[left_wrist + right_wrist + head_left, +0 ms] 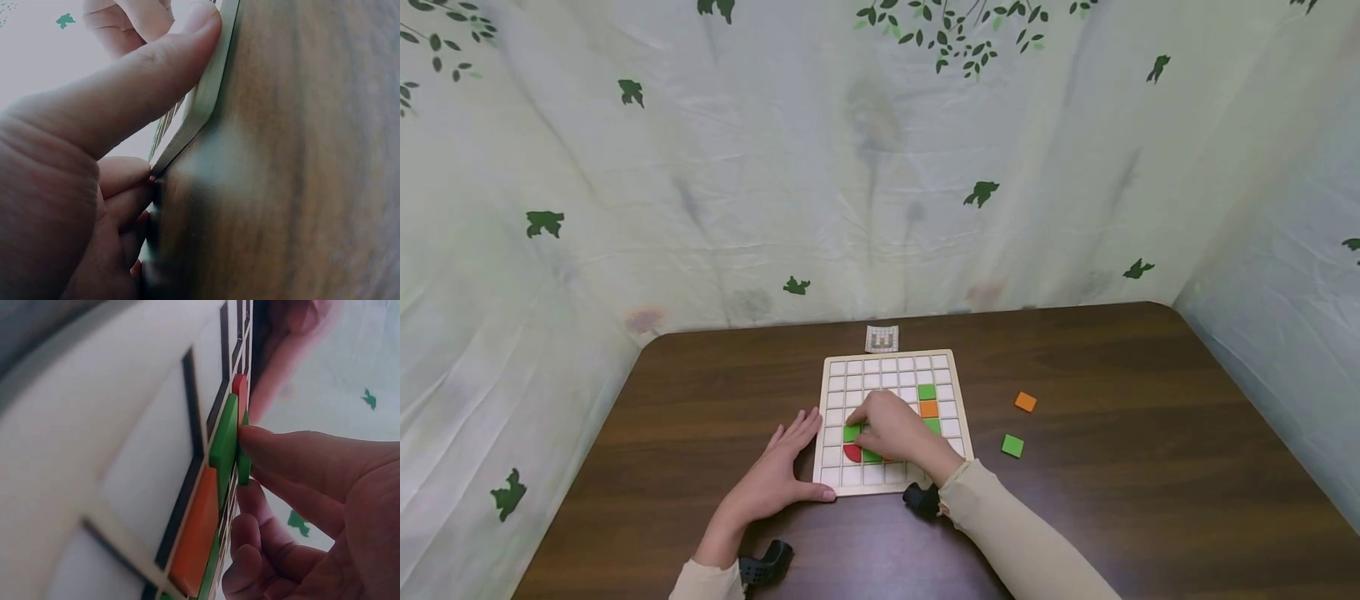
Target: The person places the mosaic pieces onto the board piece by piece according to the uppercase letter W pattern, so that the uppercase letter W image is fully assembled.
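A square wooden grid board [893,360] with white cells lies on the table. My right hand [895,427] is over its lower middle, pinching a green square tile [852,433] between thumb and index finger; in the right wrist view this tile [244,469] is tilted close against the grid. A red rounded piece [852,453] and another green tile [872,457] sit in the row below it, with an orange tile [195,534] beside them. My left hand [775,475] rests along the board's left edge, fingers extended, thumb at the near left corner.
On the board's right side stand a green tile [927,392], an orange tile [928,409] and one more green tile. A loose orange tile [1026,402] and a loose green tile [1012,446] lie right of the board. A small patterned card [882,338] lies behind it.
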A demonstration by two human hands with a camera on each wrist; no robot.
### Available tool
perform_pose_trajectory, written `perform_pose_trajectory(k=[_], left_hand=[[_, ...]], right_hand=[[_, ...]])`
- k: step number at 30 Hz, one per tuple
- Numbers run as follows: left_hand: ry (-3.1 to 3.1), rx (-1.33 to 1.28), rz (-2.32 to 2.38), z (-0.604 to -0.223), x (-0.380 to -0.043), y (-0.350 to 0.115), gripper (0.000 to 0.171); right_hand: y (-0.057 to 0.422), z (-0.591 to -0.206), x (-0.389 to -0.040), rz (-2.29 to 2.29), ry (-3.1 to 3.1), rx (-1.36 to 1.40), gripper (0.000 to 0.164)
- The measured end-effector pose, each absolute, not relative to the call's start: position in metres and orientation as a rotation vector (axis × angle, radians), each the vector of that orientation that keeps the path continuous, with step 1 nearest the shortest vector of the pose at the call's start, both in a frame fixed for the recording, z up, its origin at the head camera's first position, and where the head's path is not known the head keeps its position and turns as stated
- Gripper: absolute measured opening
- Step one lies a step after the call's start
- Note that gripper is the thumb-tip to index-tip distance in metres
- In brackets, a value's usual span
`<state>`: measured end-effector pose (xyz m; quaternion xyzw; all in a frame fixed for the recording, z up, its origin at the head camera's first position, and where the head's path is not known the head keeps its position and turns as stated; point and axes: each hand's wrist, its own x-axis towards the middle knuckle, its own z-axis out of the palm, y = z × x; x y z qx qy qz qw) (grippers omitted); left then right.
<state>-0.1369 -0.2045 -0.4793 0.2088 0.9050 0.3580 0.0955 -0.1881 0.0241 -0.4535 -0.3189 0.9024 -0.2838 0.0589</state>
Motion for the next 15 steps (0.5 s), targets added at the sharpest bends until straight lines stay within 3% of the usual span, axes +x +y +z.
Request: perform_pose_trajectory(k=[15], left_hand=[[2.689,0.608,1.054,-0.4831,-0.1382,-0.2036,0.117]], right_hand=[[0.0329,-0.4499,-0.1861,-0.871,2.764,-0.877,0.026]])
